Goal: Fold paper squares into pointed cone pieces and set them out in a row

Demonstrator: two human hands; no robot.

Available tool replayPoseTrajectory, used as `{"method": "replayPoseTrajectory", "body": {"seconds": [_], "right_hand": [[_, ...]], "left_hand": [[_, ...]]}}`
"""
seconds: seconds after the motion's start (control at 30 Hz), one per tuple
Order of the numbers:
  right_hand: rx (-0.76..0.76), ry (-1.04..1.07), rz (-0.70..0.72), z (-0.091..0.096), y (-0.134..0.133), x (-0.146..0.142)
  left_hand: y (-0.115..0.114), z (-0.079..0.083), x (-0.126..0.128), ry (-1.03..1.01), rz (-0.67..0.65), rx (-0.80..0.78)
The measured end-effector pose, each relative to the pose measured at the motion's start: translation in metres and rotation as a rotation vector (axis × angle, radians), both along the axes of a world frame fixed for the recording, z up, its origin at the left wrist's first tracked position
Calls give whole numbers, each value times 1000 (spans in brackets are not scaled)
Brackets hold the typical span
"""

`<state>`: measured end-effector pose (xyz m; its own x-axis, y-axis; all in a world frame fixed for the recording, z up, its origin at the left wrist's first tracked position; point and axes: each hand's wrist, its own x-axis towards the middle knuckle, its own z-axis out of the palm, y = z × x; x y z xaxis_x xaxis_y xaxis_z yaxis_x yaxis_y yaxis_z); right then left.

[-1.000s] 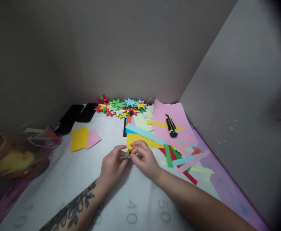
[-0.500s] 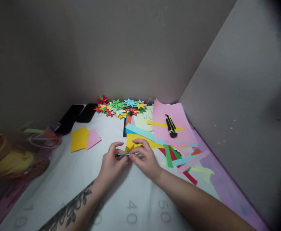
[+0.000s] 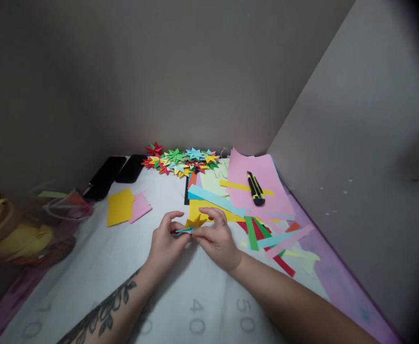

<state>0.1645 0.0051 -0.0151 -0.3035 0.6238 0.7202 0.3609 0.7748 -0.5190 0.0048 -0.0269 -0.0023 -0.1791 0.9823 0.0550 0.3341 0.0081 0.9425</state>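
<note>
A small folded paper star (image 3: 195, 222), yellow with light blue points, is pinched between both hands above the white mat. My left hand (image 3: 170, 239) grips its blue side between thumb and fingers. From the right, my right hand (image 3: 218, 236) holds the near edge between thumb and index finger, its other fingers raised. Part of the star is hidden behind the fingers. Just beyond the hands lies a yellow paper sheet (image 3: 213, 210), with a light blue strip (image 3: 213, 197) across it.
Several colourful folded stars (image 3: 177, 160) are heaped by the wall. A cutter knife (image 3: 256, 188) rests on pink sheets (image 3: 277, 181). Cut strips (image 3: 267, 239) lie scattered at right. Yellow squares (image 3: 119, 208), pink squares (image 3: 141, 208) and two black phone-like objects (image 3: 131, 168) are at left.
The fingers of my right hand have shifted on the star, and more of its yellow points now show. My left hand keeps its place.
</note>
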Motion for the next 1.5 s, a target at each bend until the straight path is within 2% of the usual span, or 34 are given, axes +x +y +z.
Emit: {"method": "replayPoseTrajectory", "body": {"seconds": [0.33,0.47,0.6,0.73,0.87,1.03,1.2,1.33,1.4,1.5], "right_hand": [[-242,60,17,2,-2,-1],[-403,177,71,4,-2,-6],[-610,388,53,-1,1,-12],[-715,571,113,-9,6,-13],[-760,597,142,-13,5,-12],[-859,521,192,-12,0,-15],[-807,407,153,-8,-2,-13],[-757,395,137,-8,-1,-10],[-643,399,94,-8,0,-8],[-361,281,69,-4,-1,-4]], "left_hand": [[-6,5,6,55,-83,30],[-4,3,9,-24,-96,-31],[-3,4,9,-95,-98,-71],[-2,8,10,-178,-84,-121],[2,9,10,-336,-23,-169],[4,8,8,-448,36,-177],[6,11,6,-452,-74,-163],[7,13,7,-330,-93,-172],[6,12,7,-290,-86,-137],[3,9,6,-216,-61,-73]]}}
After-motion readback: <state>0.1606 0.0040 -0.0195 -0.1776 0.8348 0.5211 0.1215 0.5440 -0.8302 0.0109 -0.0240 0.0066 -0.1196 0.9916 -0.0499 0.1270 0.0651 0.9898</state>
